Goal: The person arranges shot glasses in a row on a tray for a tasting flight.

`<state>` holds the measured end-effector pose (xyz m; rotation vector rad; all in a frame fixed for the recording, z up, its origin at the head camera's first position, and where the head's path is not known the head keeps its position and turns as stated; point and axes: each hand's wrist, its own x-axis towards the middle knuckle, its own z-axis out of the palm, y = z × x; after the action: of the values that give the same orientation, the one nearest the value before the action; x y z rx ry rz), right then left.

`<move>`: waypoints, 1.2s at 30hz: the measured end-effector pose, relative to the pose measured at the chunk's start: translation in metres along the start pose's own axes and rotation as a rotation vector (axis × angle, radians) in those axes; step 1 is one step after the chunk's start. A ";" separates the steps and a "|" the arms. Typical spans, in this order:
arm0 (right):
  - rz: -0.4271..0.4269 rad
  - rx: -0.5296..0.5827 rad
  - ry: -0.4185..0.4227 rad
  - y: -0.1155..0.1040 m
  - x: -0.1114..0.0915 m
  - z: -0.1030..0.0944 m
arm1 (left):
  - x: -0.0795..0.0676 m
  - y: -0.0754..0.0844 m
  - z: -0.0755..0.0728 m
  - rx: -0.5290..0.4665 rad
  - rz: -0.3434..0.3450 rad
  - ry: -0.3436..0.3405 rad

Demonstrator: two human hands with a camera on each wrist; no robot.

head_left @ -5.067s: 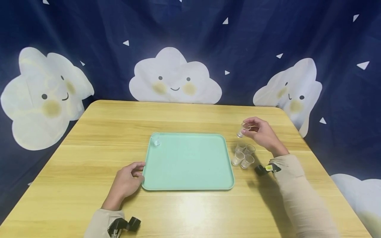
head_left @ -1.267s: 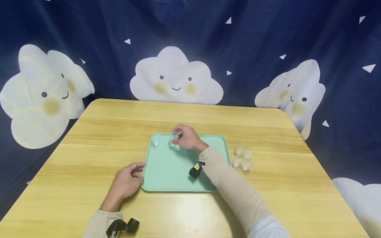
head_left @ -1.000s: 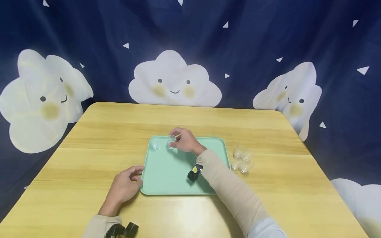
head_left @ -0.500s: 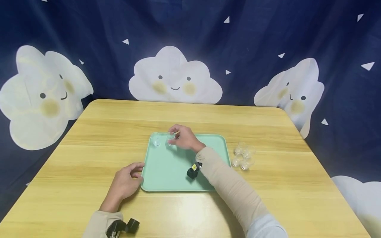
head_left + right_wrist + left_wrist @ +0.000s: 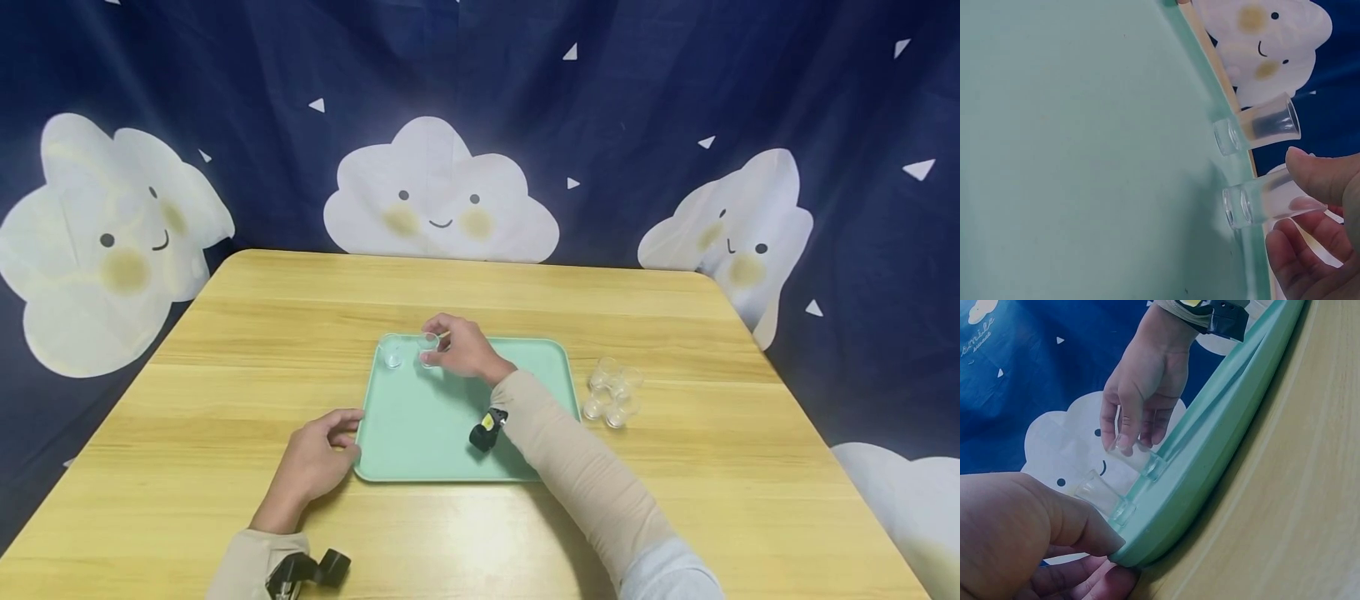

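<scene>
A pale green tray lies on the wooden table, and my left hand rests against its left edge, thumb and fingertips touching the rim with a gap between them. My right hand pinches a small clear shot glass between thumb and fingers over the tray's back part. The held glass stands upright, its base at the tray surface. Just left of it, in the back left corner, another clear shot glass stands upright. In the right wrist view the two glasses are side by side, a small gap apart.
Several more clear shot glasses stand clustered on the table just beyond the tray's right edge. The wooden table extends all around the tray. Behind it hangs a dark blue curtain printed with white clouds.
Earlier, my right hand held the glass above the cluster at the right; it carried it left onto the tray, then nudged it slightly left towards the corner glass. My left hand stayed put.
</scene>
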<state>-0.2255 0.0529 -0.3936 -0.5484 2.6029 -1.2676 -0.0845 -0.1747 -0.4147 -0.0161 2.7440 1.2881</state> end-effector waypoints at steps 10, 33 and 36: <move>0.008 -0.008 -0.022 -0.001 -0.010 -0.012 | 0.001 0.000 0.000 0.005 -0.011 -0.006; -0.069 -0.033 0.020 0.013 -0.064 -0.091 | 0.000 -0.002 -0.001 0.004 -0.013 0.001; -0.075 -0.027 0.051 0.018 -0.075 -0.104 | 0.000 -0.002 0.000 0.002 -0.014 -0.001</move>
<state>-0.1959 0.1676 -0.3428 -0.6321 2.6682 -1.2873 -0.0846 -0.1761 -0.4160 -0.0349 2.7390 1.2819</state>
